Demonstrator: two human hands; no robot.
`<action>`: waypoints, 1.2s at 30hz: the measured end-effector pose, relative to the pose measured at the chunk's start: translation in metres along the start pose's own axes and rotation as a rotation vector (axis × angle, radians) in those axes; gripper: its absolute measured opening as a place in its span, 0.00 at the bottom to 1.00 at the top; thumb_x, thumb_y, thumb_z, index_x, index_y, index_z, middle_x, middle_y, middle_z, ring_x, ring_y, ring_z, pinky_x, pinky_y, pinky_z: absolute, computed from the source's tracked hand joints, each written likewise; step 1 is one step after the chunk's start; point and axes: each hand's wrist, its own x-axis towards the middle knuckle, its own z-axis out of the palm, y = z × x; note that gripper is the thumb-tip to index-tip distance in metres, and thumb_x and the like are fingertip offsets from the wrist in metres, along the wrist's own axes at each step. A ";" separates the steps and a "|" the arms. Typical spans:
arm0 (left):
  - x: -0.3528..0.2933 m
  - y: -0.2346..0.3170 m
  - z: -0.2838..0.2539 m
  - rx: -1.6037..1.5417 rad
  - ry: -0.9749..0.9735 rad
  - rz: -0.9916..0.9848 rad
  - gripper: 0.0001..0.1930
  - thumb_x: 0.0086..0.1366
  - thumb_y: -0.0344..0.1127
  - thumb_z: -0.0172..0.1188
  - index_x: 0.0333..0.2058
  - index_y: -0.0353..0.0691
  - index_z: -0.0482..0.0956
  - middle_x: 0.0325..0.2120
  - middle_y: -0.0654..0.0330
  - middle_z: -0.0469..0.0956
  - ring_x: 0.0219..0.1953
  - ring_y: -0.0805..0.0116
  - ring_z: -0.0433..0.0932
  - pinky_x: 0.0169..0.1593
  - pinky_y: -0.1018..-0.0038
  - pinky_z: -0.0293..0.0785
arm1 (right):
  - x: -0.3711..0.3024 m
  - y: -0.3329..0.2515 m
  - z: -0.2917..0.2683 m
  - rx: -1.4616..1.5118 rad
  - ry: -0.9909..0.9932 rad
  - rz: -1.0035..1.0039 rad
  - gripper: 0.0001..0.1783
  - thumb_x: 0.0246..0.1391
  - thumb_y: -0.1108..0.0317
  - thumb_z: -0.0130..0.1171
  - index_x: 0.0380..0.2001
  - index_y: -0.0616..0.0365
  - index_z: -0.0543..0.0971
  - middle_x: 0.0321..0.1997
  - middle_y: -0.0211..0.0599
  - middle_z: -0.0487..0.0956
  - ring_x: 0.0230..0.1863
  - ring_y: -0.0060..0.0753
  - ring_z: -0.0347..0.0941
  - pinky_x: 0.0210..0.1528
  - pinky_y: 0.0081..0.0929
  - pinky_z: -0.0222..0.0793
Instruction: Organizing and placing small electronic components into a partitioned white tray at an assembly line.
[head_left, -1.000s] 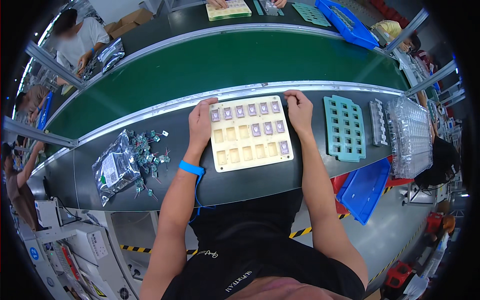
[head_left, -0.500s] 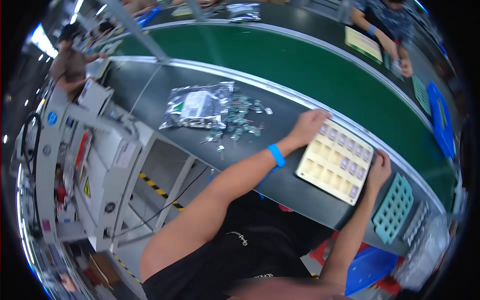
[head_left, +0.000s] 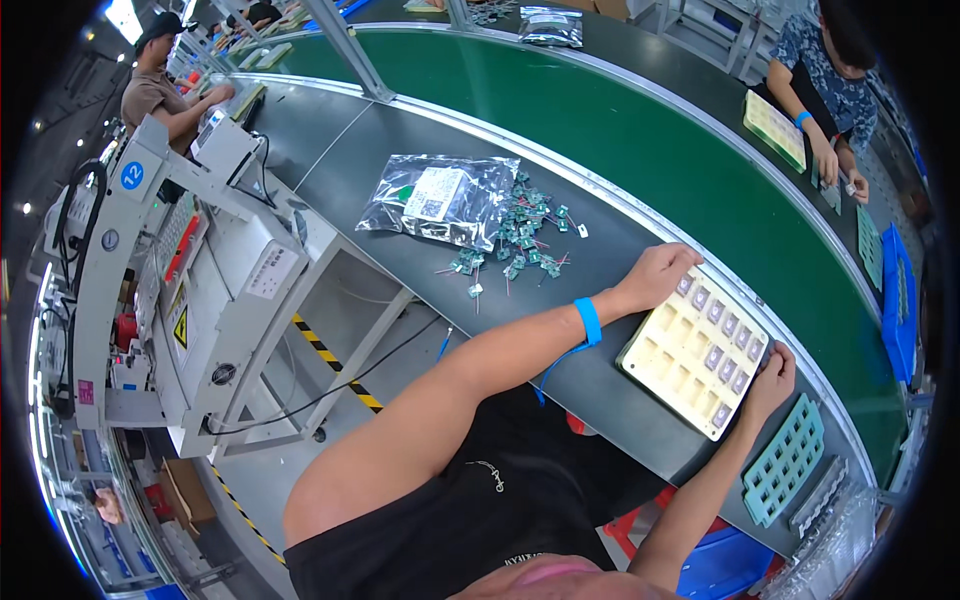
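Note:
A cream-coloured tray (head_left: 660,355) with rows of pockets lies tilted to the view on the dark bench near the belt rail. Small pale purple-grey parts sit in several pockets along its far and right sides; other pockets, toward the near left, hold nothing. My left hand (head_left: 660,277), with a blue band on the wrist, curls its fingers over the far-left corner. Around the right edge my right hand (head_left: 772,382) is closed, thumb and fingers on the rim. Beside that hand lies a teal perforated plate (head_left: 784,460).
Left of the tray, a silver bag (head_left: 440,200) lies beside a pile of small green circuit boards (head_left: 530,225). Beyond the rail runs a green conveyor belt (head_left: 600,130). A white machine (head_left: 225,290) stands at left. Across the belt, a person (head_left: 825,90) handles small parts.
The whole view has shifted, so the bench things appear farther right. Both hands remain on the tray's edges, and its pockets look the same.

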 end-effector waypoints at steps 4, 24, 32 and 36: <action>0.000 -0.002 0.002 0.000 0.006 0.038 0.17 0.71 0.38 0.47 0.42 0.31 0.80 0.35 0.54 0.82 0.38 0.70 0.78 0.44 0.73 0.73 | -0.005 -0.010 0.002 -0.036 0.003 -0.016 0.12 0.62 0.71 0.49 0.41 0.63 0.79 0.32 0.29 0.77 0.24 0.13 0.64 0.25 0.14 0.60; -0.002 0.005 0.000 -0.001 0.002 -0.016 0.18 0.71 0.39 0.46 0.41 0.30 0.80 0.35 0.52 0.82 0.37 0.68 0.78 0.44 0.72 0.73 | -0.019 -0.038 0.018 0.454 -0.172 0.186 0.30 0.72 0.52 0.33 0.60 0.69 0.66 0.58 0.50 0.72 0.58 0.39 0.70 0.63 0.35 0.64; -0.001 0.003 -0.003 0.005 -0.029 -0.025 0.18 0.72 0.39 0.45 0.44 0.31 0.80 0.37 0.54 0.82 0.39 0.70 0.78 0.45 0.74 0.73 | -0.017 -0.028 0.016 0.443 -0.201 0.104 0.28 0.71 0.52 0.38 0.55 0.70 0.70 0.53 0.47 0.76 0.53 0.35 0.74 0.57 0.32 0.70; -0.001 0.004 -0.003 0.009 -0.030 -0.031 0.18 0.72 0.39 0.46 0.43 0.30 0.79 0.37 0.54 0.82 0.39 0.70 0.78 0.45 0.74 0.73 | -0.016 -0.027 0.016 0.464 -0.205 0.091 0.27 0.70 0.53 0.41 0.53 0.69 0.72 0.51 0.46 0.77 0.50 0.33 0.75 0.53 0.29 0.72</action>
